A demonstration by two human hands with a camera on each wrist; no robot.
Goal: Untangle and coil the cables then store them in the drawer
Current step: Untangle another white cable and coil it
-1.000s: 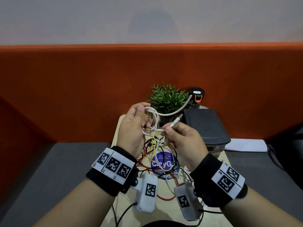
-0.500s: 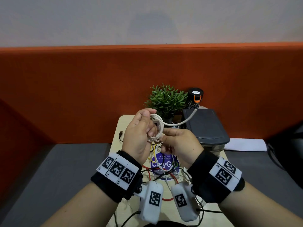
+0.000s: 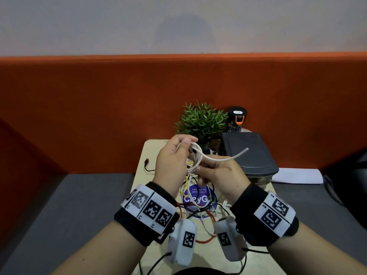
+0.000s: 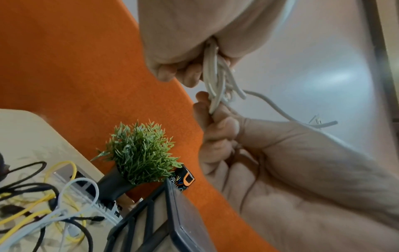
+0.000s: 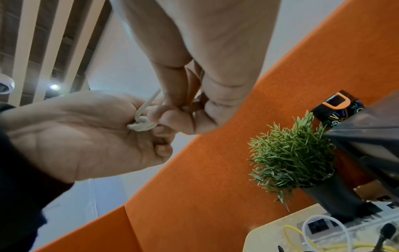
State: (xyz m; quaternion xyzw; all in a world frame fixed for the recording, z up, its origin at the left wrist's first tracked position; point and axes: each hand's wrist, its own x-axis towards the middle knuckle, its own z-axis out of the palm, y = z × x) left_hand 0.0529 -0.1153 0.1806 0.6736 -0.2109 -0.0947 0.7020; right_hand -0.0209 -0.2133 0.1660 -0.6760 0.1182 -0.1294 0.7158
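Both hands hold a coiled white cable [image 3: 195, 155] in the air above the small table. My left hand [image 3: 178, 151] grips the loops with curled fingers and thumb on top. Close beside it, my right hand [image 3: 210, 171] pinches the strands, and one loose cable end [image 3: 246, 149] sticks out to the right. In the left wrist view the white cable [image 4: 213, 81] runs from the left hand [image 4: 183, 51] down into the right hand [image 4: 215, 122]. In the right wrist view the cable bundle [image 5: 142, 125] sits in the left hand [image 5: 86, 136]. A tangle of red, yellow, black and white cables [image 3: 198, 207] lies on the table below.
The beige table [image 3: 148, 153] stands against an orange partition. On it are a small green plant [image 3: 200, 120], a black bottle with an orange tab [image 3: 237, 119] and a dark grey drawer unit [image 3: 250, 155]. A black USB lead [image 3: 147, 163] lies at the table's left edge.
The hands have come together around the coil. The long arc of white cable toward the bottle has shortened to a short free end sticking out right.
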